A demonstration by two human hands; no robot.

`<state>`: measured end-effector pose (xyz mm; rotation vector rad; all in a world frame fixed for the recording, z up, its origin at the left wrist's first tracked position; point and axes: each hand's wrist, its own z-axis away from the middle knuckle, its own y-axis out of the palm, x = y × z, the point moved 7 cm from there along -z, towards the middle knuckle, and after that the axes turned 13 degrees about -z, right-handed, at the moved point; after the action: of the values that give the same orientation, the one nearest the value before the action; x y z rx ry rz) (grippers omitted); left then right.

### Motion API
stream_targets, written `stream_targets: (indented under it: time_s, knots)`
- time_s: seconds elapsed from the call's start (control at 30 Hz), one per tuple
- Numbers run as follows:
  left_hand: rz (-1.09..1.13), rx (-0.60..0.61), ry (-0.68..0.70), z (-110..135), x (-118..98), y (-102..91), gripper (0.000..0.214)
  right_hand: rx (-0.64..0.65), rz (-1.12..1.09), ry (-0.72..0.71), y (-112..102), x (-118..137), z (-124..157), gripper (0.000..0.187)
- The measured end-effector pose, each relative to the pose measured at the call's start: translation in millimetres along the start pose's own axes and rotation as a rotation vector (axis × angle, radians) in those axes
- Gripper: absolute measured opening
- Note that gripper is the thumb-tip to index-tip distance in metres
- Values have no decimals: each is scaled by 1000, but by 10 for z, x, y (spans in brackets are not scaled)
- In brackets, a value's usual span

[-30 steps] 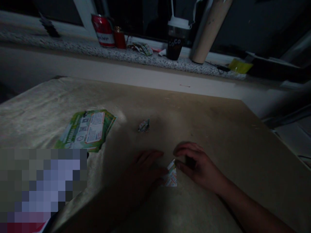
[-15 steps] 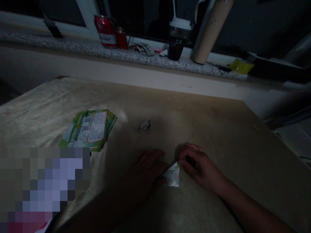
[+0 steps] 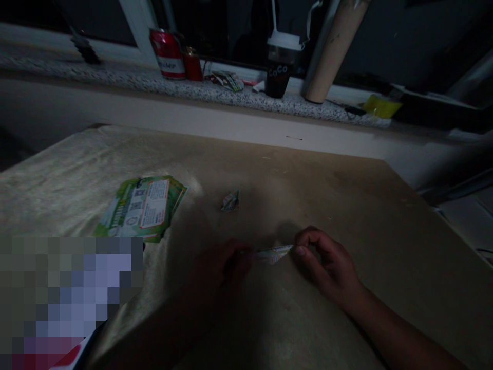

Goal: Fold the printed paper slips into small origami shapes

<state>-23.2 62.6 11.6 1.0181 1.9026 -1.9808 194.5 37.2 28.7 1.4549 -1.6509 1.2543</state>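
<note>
A small folded piece of printed paper is stretched between my two hands, its long edge uppermost and a point hanging down. My left hand, in deep shadow, pinches its left end. At the other end, the thumb and fingertips of my right hand close on the right corner. Farther back on the table lies a second small folded paper piece, which neither hand touches. A stack of green printed sheets rests to the left, beyond my left hand.
The table has a pale cloth-like cover at left. On the stone windowsill behind it stand a red can, a red lighter-like object, a lidded drink cup and a cardboard tube. A blurred-out patch fills the lower left.
The folded paper has turned from a triangle near the tabletop to a narrow strip between the hands. My left hand has drawn back into a pinch; my right has shifted slightly right.
</note>
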Motion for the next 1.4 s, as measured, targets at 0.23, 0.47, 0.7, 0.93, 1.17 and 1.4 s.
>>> stream_targets:
  time_s: [0.23, 0.47, 0.7, 0.93, 1.17, 1.4]
  knots:
    - [50, -55, -26, -31, -20, -58, 25, 57, 5, -13, 51, 58, 50, 7]
    - [52, -67, 2, -10, -53, -69, 23, 51, -29, 51, 74, 25, 37, 11]
    - [16, -66, 83, 18, -147, -63, 23, 52, -20, 103, 98, -5, 31, 14]
    - [21, -106, 112, 90, -159, 2, 21, 72, -16, 89, 125, -22, 47, 12]
    - [11, -179, 260, 169, -326, 58, 8, 129, 73, 31, 216, 15, 72, 12]
    - [6, -185, 353, 227, -424, 118, 10, 209, 119, -57, 338, 142, 89, 13]
